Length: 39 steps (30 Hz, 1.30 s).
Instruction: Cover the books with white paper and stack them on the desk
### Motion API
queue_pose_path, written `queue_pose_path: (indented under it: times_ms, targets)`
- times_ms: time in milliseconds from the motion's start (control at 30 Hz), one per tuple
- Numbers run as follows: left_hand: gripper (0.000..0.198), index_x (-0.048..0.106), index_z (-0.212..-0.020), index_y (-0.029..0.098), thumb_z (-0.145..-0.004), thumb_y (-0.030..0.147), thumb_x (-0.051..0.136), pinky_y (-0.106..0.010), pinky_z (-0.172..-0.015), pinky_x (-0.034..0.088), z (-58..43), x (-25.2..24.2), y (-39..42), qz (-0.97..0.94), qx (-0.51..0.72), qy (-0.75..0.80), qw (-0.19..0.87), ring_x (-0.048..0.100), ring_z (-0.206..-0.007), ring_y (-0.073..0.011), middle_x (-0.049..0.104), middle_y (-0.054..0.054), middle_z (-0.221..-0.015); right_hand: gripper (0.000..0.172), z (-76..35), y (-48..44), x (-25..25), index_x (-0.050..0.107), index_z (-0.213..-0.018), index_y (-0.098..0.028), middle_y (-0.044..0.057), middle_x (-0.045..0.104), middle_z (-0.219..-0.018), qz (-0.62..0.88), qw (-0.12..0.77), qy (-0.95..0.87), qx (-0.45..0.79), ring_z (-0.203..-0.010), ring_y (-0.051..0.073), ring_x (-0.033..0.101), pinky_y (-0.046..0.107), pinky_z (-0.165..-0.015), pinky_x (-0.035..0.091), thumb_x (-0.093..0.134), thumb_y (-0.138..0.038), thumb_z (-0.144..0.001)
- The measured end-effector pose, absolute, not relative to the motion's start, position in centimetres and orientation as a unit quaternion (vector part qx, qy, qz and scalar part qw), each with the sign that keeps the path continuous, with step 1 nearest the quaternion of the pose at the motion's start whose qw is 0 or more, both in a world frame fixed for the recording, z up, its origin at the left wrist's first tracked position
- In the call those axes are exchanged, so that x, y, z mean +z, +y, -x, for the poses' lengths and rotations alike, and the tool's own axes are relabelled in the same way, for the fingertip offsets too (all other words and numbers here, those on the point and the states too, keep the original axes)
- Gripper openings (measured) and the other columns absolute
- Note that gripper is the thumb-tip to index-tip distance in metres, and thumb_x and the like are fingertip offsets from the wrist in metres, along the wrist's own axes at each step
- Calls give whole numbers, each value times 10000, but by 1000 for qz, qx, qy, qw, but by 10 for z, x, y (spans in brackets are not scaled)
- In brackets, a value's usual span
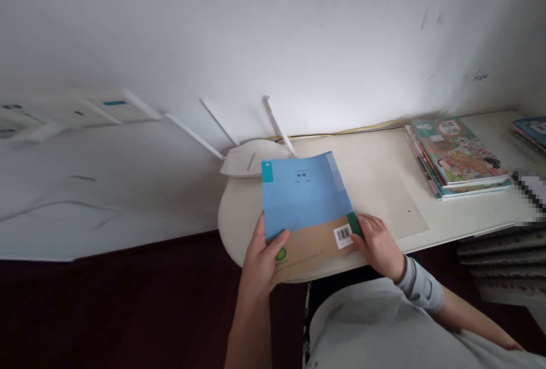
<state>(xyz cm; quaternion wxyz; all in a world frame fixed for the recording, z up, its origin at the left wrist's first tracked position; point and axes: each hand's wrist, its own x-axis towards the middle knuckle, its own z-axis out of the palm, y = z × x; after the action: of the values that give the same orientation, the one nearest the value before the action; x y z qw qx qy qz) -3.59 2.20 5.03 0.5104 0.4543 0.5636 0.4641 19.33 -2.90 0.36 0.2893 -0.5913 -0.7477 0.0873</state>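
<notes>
Blue and tan paperback textbook (pixel 305 204), seen in the head view, is held up in both hands over the rounded end of a white tabletop (pixel 336 144). Its printed face is toward the camera: a white barcode label (pixel 343 236) sits near the lower right corner and a round green emblem (pixel 280 254) near the lower left. The small print is too blurred to read with confidence.

Left hand (pixel 261 252): partly closed on the book's left edge, thumb on the cover, fingers largely hidden behind. Right hand (pixel 379 244): partly closed at the lower right edge, thumb by the barcode label; a grey band (pixel 422 285) encircles the wrist.

Behind the book, a white router (pixel 241 160) with raised antennas rests on the tabletop near the wall, partly covered by the book. To the right, well apart, lies a stack of illustrated books (pixel 463 153). Yellow and black cables (pixel 367 128) run along the wall's base.
</notes>
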Motion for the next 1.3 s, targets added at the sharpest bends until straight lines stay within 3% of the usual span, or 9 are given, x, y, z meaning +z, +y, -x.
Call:
queue_pose_path:
  times_ms: [67,167,300,600,867,1000,1300]
  targets:
    - [759,277,-1404,286,-723,340,608,-333,-938,437,44,41,27,-477,434,575,504,561,-1092,-201,534,-18,-1294,436,-189,-29,-3,483,-1230,-81,181,551,-1218,595,245,-764,34,-1192,272,454,447,-1004,360,461,-346,-885]
    - [745,275,-1408,252,-737,340,586,-359,-941,432,52,29,34,-506,392,592,490,537,-1129,-225,501,-56,-1331,500,-185,-32,-7,482,-1278,-108,197,449,-1338,599,189,-778,-13,-1275,290,368,456,-1039,316,488,-401,-872]
    - [725,281,-1406,245,-748,357,566,-368,-920,445,57,23,39,-529,368,597,478,538,-1128,-236,503,-72,-1330,446,-188,-33,-4,488,-1293,-244,166,429,-1362,589,161,-792,-24,-1283,288,365,455,-1015,335,456,-425,-886]
    - [743,254,-1418,219,-753,385,540,-314,-743,507,64,37,37,-578,293,641,411,624,-913,-208,579,-83,-1230,546,-192,-33,-2,457,-1310,-332,168,404,-1373,568,142,-810,-37,-1290,318,342,467,-1008,325,551,-509,-801]
    - [716,268,-1416,210,-773,385,529,-389,-887,448,69,37,35,-600,221,710,297,602,-1018,-258,611,-104,-1182,521,-183,-33,3,451,-1304,-361,181,403,-1366,589,115,-799,-42,-1280,355,340,526,-985,305,546,-498,-810]
    - [645,386,-1354,151,-774,399,520,-430,-996,367,73,29,40,-648,209,696,229,484,-1188,-299,500,-143,-1316,570,-182,-33,2,452,-1307,-351,169,392,-1377,583,122,-802,-34,-1289,373,310,564,-983,284,584,-512,-776]
    - [563,482,-1221,17,-836,422,410,-483,-1055,271,74,8,43,-665,207,708,117,332,-1294,-350,393,-255,-1369,524,-186,-34,-4,431,-1321,-377,109,340,-1428,558,151,-816,-13,-1319,386,233,606,-987,251,545,-479,-820]
